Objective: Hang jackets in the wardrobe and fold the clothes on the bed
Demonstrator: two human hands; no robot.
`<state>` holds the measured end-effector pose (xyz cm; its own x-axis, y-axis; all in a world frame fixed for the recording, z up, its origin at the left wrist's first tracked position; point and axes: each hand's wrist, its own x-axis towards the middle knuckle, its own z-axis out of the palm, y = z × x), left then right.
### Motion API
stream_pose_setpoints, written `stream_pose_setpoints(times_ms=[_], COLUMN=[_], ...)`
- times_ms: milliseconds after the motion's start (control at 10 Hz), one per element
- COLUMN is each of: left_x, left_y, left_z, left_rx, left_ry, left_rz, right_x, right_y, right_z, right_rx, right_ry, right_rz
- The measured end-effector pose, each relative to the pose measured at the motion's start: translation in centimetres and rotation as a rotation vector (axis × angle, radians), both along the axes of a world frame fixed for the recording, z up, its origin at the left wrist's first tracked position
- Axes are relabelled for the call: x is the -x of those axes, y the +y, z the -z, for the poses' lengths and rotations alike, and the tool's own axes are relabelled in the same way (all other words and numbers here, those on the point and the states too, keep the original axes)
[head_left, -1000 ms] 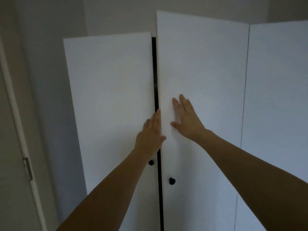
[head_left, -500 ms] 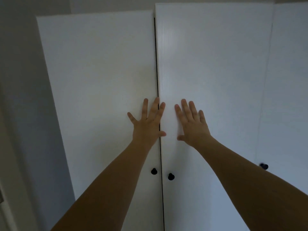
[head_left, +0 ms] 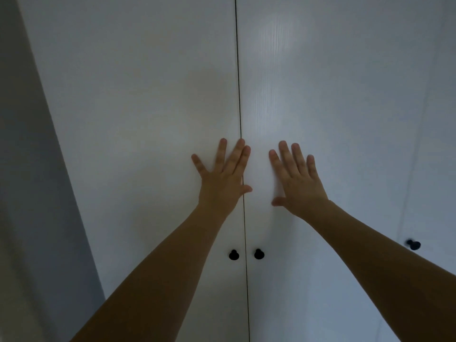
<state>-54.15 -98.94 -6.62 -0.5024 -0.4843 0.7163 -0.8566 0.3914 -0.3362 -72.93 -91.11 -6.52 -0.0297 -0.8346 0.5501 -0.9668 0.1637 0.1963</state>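
The white wardrobe fills the view. Its left door (head_left: 148, 119) and right door (head_left: 320, 107) meet at a thin dark seam, flush with each other. My left hand (head_left: 222, 178) lies flat on the left door with fingers spread, its fingertips at the seam. My right hand (head_left: 296, 178) presses flat on the right door, fingers straight. Two black knobs, the left knob (head_left: 233, 254) and the right knob (head_left: 259, 254), sit below my hands. No jackets, clothes or bed are in view.
A third white door panel at the far right carries another black knob (head_left: 413, 244). A grey wall (head_left: 29, 193) runs down the left side beside the wardrobe.
The two doors stood ajar with a dark gap a second ago; they have swung together and now sit flush. Both hands stayed flat on them and the view moved closer.
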Motion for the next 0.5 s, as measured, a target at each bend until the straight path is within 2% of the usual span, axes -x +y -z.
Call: stream_pose_setpoints(times_ms=[300,500], left_x=[-0.4,-4.4], left_y=[2.6,5.4], left_z=[-0.4,0.2], left_rx=[-0.044,0.038], left_ry=[0.057,0.053], left_rz=[-0.013,-0.038], right_x=[-1.6,-3.7], right_y=[2.6,6.4], right_z=[-1.2,-1.5], right_rx=[0.011,0.017], right_ry=[0.003,-0.093], right_rz=[-0.004,-0.097])
